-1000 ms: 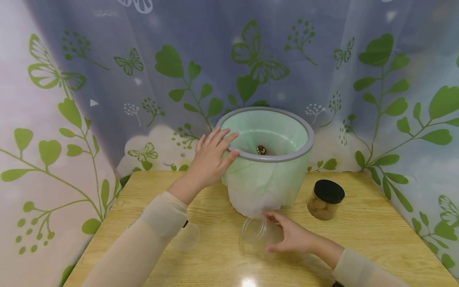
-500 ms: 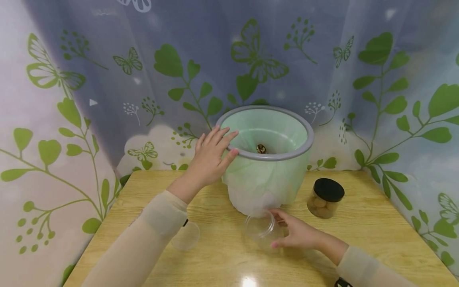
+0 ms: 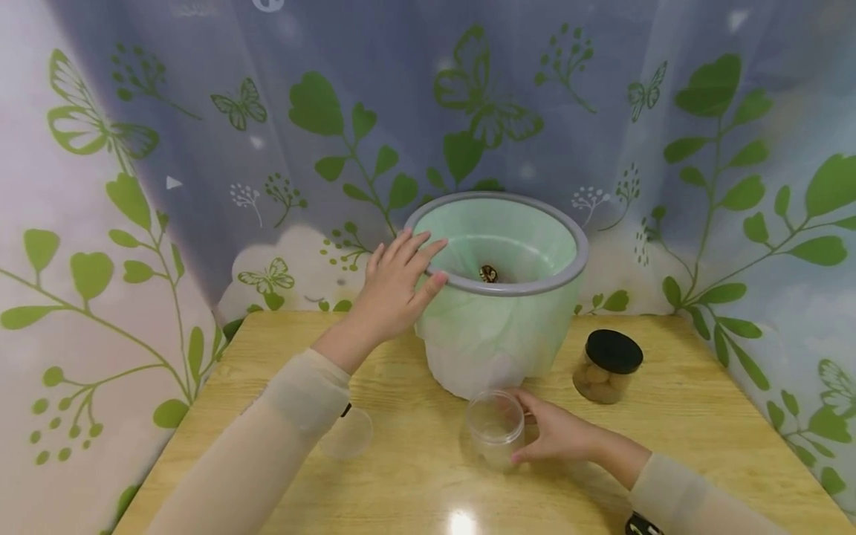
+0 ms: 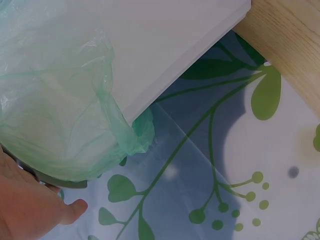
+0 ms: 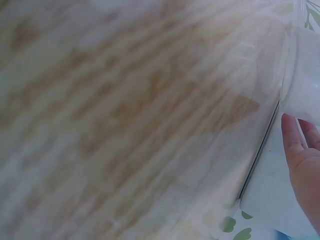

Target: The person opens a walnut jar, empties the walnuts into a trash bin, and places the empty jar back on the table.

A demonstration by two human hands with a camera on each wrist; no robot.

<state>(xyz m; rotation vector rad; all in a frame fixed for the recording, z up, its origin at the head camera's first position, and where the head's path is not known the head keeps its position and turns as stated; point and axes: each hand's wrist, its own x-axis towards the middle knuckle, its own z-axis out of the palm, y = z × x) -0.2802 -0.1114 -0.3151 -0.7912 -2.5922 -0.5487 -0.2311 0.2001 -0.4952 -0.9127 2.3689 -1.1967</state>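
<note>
In the head view a bin [image 3: 498, 334] with a grey rim and a pale green liner bag stands at the back of the wooden table. My left hand [image 3: 391, 293] rests with spread, straight fingers over the rim's left side. My right hand [image 3: 562, 435] holds a clear, lidless jar [image 3: 496, 427], thumb and fingers around its right side. The jar's mouth faces up, and it stands in front of the bin. The right wrist view shows the clear jar [image 5: 306, 75] at the edge, with fingertips [image 5: 290, 125] against it.
Right of the bin stands a jar with a black lid [image 3: 613, 351] and round brown pieces inside. A clear round lid [image 3: 349, 435] lies on the table beside the left sleeve. A small gold-and-dark item [image 3: 488, 273] lies inside the bin. A printed curtain [image 3: 374, 44] hangs behind.
The clear jar has turned from tilted toward the left to mouth up, shifting slightly right with my right hand. My left hand stays at the bin's rim.
</note>
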